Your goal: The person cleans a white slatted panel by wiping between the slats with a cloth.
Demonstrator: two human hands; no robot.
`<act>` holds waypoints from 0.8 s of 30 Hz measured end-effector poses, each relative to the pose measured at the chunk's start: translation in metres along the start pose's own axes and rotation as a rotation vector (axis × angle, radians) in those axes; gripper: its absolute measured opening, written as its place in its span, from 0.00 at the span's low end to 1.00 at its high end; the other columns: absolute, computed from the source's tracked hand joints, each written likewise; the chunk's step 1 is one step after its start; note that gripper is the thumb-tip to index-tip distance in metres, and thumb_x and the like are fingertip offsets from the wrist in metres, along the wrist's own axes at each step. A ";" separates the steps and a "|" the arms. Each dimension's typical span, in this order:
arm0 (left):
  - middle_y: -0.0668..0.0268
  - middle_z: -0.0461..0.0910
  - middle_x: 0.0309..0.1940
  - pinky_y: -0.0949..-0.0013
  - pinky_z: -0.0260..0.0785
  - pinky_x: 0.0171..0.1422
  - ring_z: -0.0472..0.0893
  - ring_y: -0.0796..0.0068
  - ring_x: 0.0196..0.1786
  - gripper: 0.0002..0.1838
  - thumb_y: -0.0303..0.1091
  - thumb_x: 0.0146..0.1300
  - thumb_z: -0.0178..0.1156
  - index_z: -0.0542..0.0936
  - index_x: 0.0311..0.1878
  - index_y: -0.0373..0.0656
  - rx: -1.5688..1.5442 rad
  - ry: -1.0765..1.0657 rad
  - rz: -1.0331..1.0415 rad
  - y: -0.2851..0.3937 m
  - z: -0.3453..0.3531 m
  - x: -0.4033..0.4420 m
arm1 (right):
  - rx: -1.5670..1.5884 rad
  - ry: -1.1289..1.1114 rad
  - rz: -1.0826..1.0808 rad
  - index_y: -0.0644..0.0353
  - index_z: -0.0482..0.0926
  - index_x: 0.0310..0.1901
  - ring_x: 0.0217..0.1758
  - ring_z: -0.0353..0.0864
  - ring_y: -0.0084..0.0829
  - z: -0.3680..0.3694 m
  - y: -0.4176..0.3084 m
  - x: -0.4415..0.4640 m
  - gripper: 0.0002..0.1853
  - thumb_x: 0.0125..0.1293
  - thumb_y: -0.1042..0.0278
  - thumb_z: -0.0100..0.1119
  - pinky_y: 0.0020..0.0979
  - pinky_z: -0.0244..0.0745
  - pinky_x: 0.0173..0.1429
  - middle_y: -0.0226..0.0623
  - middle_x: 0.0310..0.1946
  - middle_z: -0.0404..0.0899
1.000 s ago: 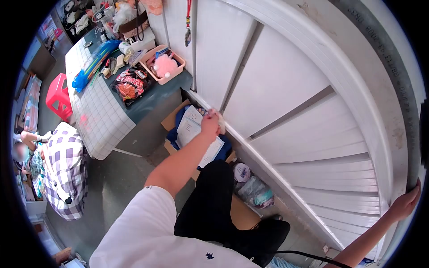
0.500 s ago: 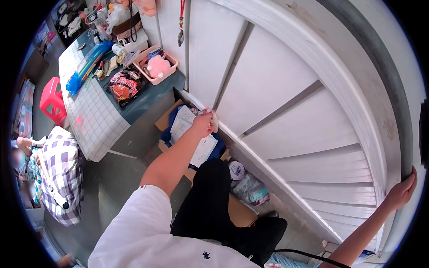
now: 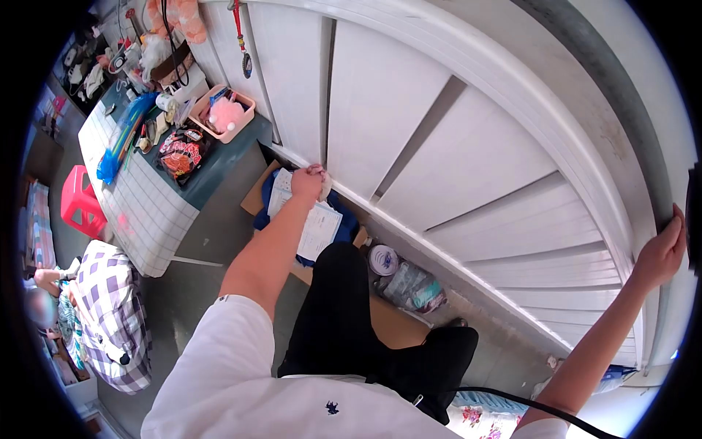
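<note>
My left hand [image 3: 308, 183] is closed on a small pale cloth [image 3: 326, 187], held against the bottom ledge of a white ribbed panel [image 3: 395, 110]. Below that hand, printed papers [image 3: 320, 233] lie on dark blue fabric [image 3: 346, 219] in an open cardboard box [image 3: 256, 194]. Far to the right, my right hand [image 3: 662, 252] is curled over the grey rail [image 3: 651, 157] along the panel's outer edge; some of its fingers are hidden.
At left, a table [image 3: 157, 216] bears a pink basket [image 3: 241, 126], a black-red snack packet [image 3: 181, 155] and a blue bag [image 3: 121, 143]. A red stool [image 3: 77, 199] stands beyond. A person [image 3: 66, 322] sits at far left. A white round container [image 3: 382, 260] and plastic-wrapped items [image 3: 411, 287] lie by my knees.
The view has shifted, so the table and panel appear further left. My left hand still holds the cloth by the ledge. My right hand remains at the rail and shows higher up.
</note>
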State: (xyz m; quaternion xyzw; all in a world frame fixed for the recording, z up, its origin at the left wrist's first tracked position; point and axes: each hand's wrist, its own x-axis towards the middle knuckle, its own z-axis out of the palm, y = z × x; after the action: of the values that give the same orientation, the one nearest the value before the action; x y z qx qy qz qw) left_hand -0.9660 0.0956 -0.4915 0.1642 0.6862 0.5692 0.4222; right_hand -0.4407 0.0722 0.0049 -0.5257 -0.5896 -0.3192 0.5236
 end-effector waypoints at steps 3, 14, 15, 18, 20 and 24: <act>0.70 0.75 0.23 0.72 0.53 0.15 0.68 0.81 0.17 0.05 0.32 0.65 0.62 0.82 0.43 0.50 -0.220 -0.041 -0.246 0.008 0.013 -0.049 | -0.045 0.009 0.004 0.52 0.87 0.52 0.53 0.83 0.27 0.000 -0.007 -0.003 0.18 0.78 0.57 0.47 0.27 0.74 0.59 0.29 0.50 0.86; 0.64 0.77 0.35 0.66 0.72 0.45 0.78 0.68 0.38 0.25 0.28 0.61 0.59 0.72 0.63 0.43 0.487 -0.289 0.441 -0.069 0.089 -0.126 | -0.030 0.027 0.014 0.48 0.88 0.48 0.51 0.84 0.25 -0.003 -0.026 -0.006 0.16 0.73 0.54 0.51 0.27 0.75 0.56 0.25 0.46 0.88; 0.65 0.76 0.34 0.67 0.70 0.41 0.77 0.70 0.35 0.24 0.27 0.60 0.59 0.72 0.62 0.44 0.434 -0.347 0.388 -0.066 0.086 -0.127 | -0.020 0.027 0.005 0.48 0.88 0.48 0.51 0.84 0.25 -0.004 -0.025 -0.006 0.16 0.73 0.54 0.51 0.27 0.75 0.56 0.25 0.46 0.88; 0.67 0.75 0.32 0.71 0.64 0.30 0.74 0.75 0.29 0.22 0.24 0.60 0.60 0.72 0.59 0.47 0.223 -0.540 0.130 -0.046 0.075 -0.129 | -0.032 0.030 0.026 0.48 0.88 0.47 0.50 0.84 0.25 -0.003 -0.024 -0.006 0.16 0.73 0.55 0.51 0.27 0.75 0.56 0.25 0.45 0.88; 0.69 0.74 0.31 0.75 0.59 0.25 0.72 0.80 0.26 0.19 0.22 0.60 0.60 0.73 0.54 0.49 0.010 -0.699 -0.180 -0.025 0.063 -0.132 | -0.034 0.043 0.011 0.48 0.89 0.47 0.50 0.84 0.25 -0.002 -0.027 -0.007 0.16 0.73 0.55 0.51 0.27 0.75 0.56 0.25 0.45 0.88; 0.70 0.75 0.31 0.73 0.57 0.25 0.69 0.79 0.24 0.13 0.22 0.61 0.59 0.71 0.44 0.51 -0.429 -0.805 -0.526 -0.024 0.052 -0.117 | -0.040 0.065 -0.004 0.47 0.89 0.47 0.49 0.84 0.25 -0.001 -0.025 -0.007 0.16 0.73 0.54 0.51 0.26 0.75 0.56 0.24 0.45 0.88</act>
State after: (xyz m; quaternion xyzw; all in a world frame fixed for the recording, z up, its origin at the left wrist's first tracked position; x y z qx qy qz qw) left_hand -0.8507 0.0395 -0.4673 0.1020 0.3559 0.4637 0.8049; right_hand -0.4651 0.0632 0.0024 -0.5242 -0.5670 -0.3487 0.5312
